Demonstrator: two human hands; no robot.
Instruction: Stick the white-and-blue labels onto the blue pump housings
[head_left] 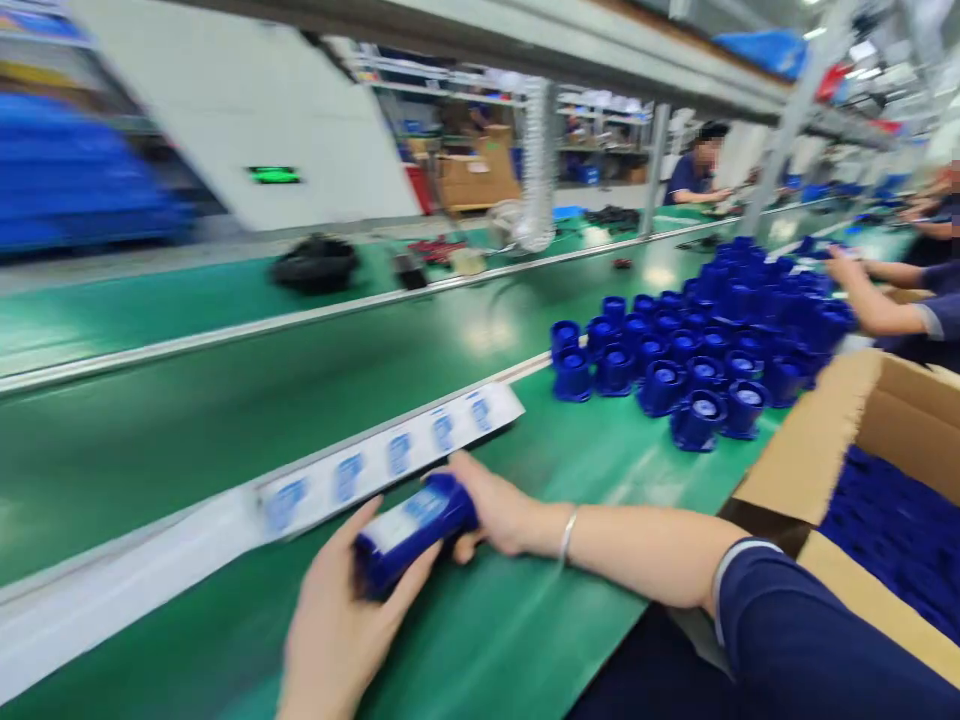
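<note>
A green table carries a cluster of blue plastic caps standing upright. Left of the caps lies a long white label strip along a metal rail; right of them, an open cardboard box rests.

Lighting is bright and even, from overhead fixtures at upper right. I note pale glare patches on the green worktop and only soft shadows. Motion blur smears the whole frame, worst at the left edge; my left hand is also unsharp.
</note>
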